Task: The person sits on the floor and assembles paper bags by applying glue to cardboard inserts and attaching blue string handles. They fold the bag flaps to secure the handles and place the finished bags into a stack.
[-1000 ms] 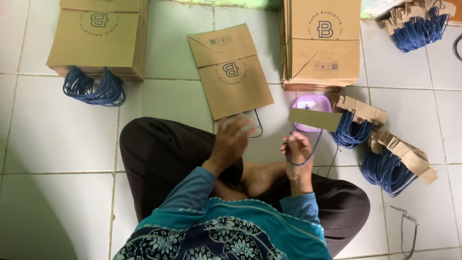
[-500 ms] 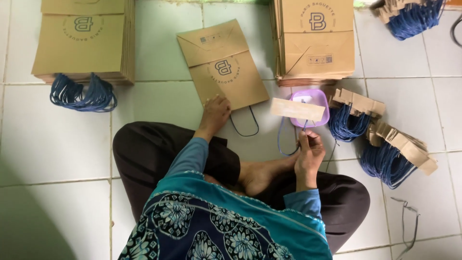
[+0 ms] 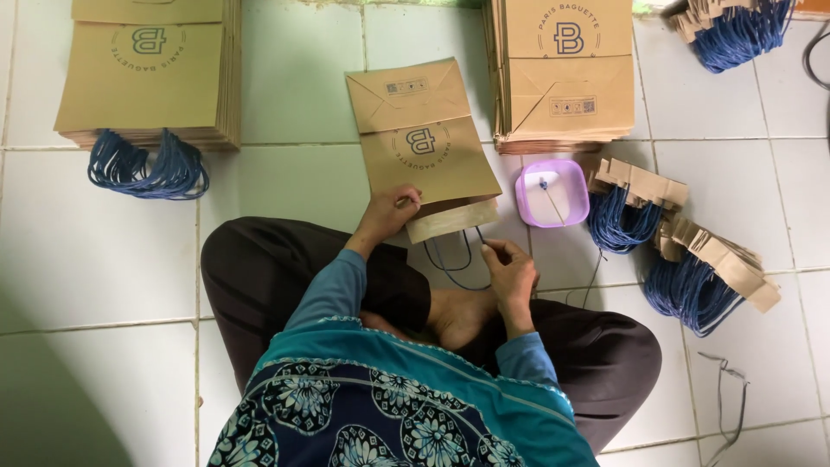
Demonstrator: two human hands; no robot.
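Observation:
A flat brown paper bag [image 3: 424, 138] lies on the tiled floor in front of my crossed legs, its mouth toward me. My left hand [image 3: 391, 214] pinches the bag's near edge at the left. A brown cardboard strip [image 3: 452, 220] with a blue cord loop [image 3: 456, 262] lies across the bag's mouth. My right hand [image 3: 510, 270] rests just below it, fingertips closed on the blue cord.
A small purple dish [image 3: 552, 192] sits right of the bag. Stacks of flat brown bags stand at the far left [image 3: 147, 73] and far right [image 3: 566, 69]. Bundles of cardboard strips with blue cords [image 3: 692, 259] lie to the right, and a loose cord [image 3: 724, 385] lies near my right knee.
My right hand has brought the cardboard strip from above the purple dish down onto the bag's mouth. My left hand has shifted to the bag's near edge.

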